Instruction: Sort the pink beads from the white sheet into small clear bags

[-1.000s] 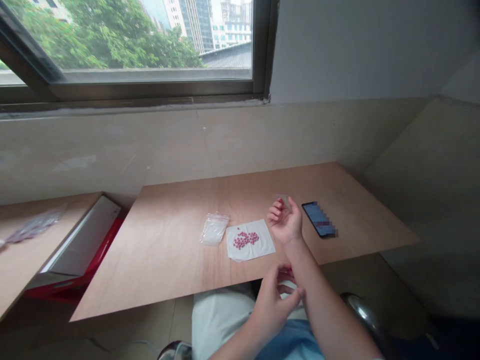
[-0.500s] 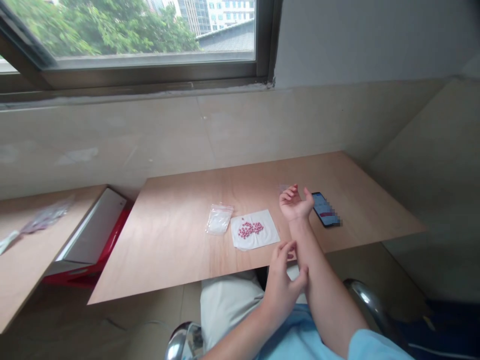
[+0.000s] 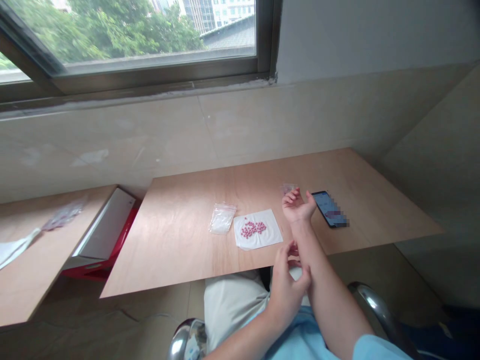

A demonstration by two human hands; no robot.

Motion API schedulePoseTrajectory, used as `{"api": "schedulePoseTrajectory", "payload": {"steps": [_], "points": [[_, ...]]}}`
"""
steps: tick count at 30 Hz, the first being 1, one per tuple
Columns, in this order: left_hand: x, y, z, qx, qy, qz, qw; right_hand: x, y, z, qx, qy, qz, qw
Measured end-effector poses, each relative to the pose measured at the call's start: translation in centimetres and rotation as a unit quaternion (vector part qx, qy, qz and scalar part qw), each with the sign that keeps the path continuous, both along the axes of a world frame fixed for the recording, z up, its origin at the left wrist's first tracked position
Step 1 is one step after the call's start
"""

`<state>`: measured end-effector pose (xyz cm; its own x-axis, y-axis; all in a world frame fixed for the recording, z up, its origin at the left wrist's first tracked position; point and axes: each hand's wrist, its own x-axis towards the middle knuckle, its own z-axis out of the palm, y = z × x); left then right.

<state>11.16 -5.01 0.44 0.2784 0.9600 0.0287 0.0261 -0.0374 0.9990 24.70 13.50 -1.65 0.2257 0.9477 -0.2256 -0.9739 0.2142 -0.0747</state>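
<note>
My right hand (image 3: pixel 298 206) is raised palm up over the table, fingers loosely curled and apart, with nothing in it. Against the inner side of my right forearm (image 3: pixel 318 280) rest the fingertips and thumb of my left hand (image 3: pixel 288 275); its fingers are bent and spread, and no object shows in them. A white cloth or tissue (image 3: pixel 275 237) lies left of my right hand, bearing many small pink-red beads (image 3: pixel 254 229). Beside it is a clear zip bag (image 3: pixel 222 219) with something white inside. A smartphone (image 3: pixel 330 209) lies right of my right hand.
Another small clear bag (image 3: pixel 288 188) lies behind my right hand, partly hidden. The wooden tabletop (image 3: pixel 176 235) stands by a tiled wall under a window. On the left table (image 3: pixel 33 280) are a plastic bag (image 3: pixel 65 215) and white sheet (image 3: pixel 17 250). A red bin (image 3: pixel 112 262) sits between tables.
The view has shifted slightly, so the table things appear a little further right. Both hands keep nearly the same pose, with the left still against the right forearm.
</note>
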Motion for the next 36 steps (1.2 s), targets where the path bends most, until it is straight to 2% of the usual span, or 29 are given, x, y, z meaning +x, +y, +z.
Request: {"api": "schedulePoseTrajectory", "payload": {"steps": [4,7,9,10,11,13,14,16,19,21,23,26,28,32,34,36], "points": [[0.3,-1.8,0.3,-0.016,0.024,-0.045,0.999,1.1,-0.4,0.2,0.0,-0.018,-0.01,1.0],[-0.5,-3.5,-0.2,-0.088,0.017,-0.147,0.985,2.4,-0.8,0.4,0.007,-0.033,-0.008,0.999],[-1.8,-2.9,-0.4,-0.115,0.027,-0.224,0.967,3.1,-1.2,0.6,0.003,-0.046,0.003,0.999],[-2.7,-1.9,-0.5,-0.101,0.047,-0.237,0.965,3.4,-1.4,0.6,-0.004,-0.055,0.01,0.998],[-3.8,-0.5,-0.4,-0.064,0.079,-0.2,0.975,3.6,-1.6,0.7,-0.011,-0.065,0.019,0.998],[-6.6,3.6,-0.1,0.023,0.146,-0.064,0.987,3.8,-2.1,0.8,-0.027,-0.088,0.039,0.995],[-8.2,6.1,0.0,0.07,0.182,0.008,0.981,3.8,-2.4,0.7,-0.036,-0.101,0.051,0.993],[-11.4,10.8,0.0,0.148,0.267,0.153,0.94,3.5,-3.0,0.4,-0.055,-0.128,0.076,0.987],[-15.1,16.1,-1.1,0.196,0.404,0.265,0.853,2.6,-3.7,-0.9,-0.085,-0.167,0.134,0.973],[-16.2,17.9,-2.4,0.175,0.471,0.292,0.814,1.8,-4.1,-2.0,-0.104,-0.189,0.18,0.96],[-16.5,18.8,-3.8,0.138,0.516,0.295,0.792,1.1,-4.4,-2.9,-0.127,-0.205,0.214,0.947],[-16.2,19.2,-5.5,0.097,0.544,0.284,0.783,0.1,-4.5,-3.6,-0.159,-0.216,0.239,0.933],[-16.0,19.3,-5.8,0.089,0.542,0.29,0.784,-0.4,-4.4,-3.8,-0.168,-0.218,0.254,0.927],[-15.8,18.8,-4.7,0.123,0.5,0.314,0.798,-1.0,-4.4,-4.1,-0.172,-0.229,0.272,0.919],[-15.6,17.8,-3.4,0.167,0.459,0.295,0.821,-1.1,-4.5,-4.2,-0.17,-0.248,0.272,0.914],[-15.2,16.4,-2.1,0.199,0.406,0.247,0.857,-1.4,-4.7,-4.2,-0.154,-0.286,0.269,0.907]]}}
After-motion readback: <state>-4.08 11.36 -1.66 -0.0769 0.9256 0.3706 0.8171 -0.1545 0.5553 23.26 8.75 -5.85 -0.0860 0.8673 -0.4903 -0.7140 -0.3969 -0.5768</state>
